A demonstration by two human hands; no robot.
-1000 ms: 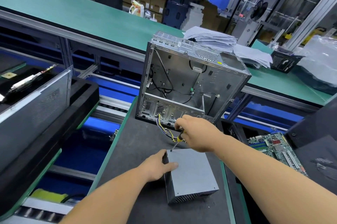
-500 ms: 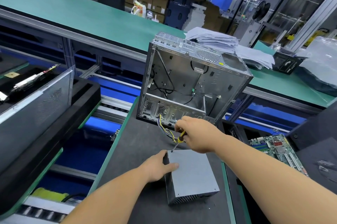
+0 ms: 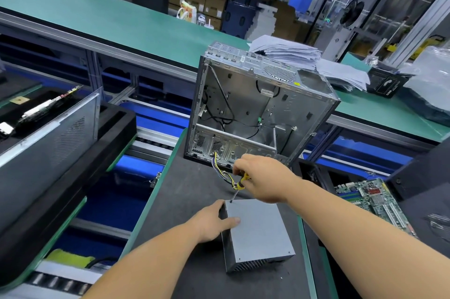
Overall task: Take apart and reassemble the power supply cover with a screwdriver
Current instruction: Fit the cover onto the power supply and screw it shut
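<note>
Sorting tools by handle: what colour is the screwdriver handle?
Yellow with black, seen on the screwdriver in the right hand, head view.

A dark grey work mat (image 3: 194,201) at lower centre carried the grey power supply (image 3: 258,233) and, behind it, an open computer chassis (image 3: 255,103).
</note>
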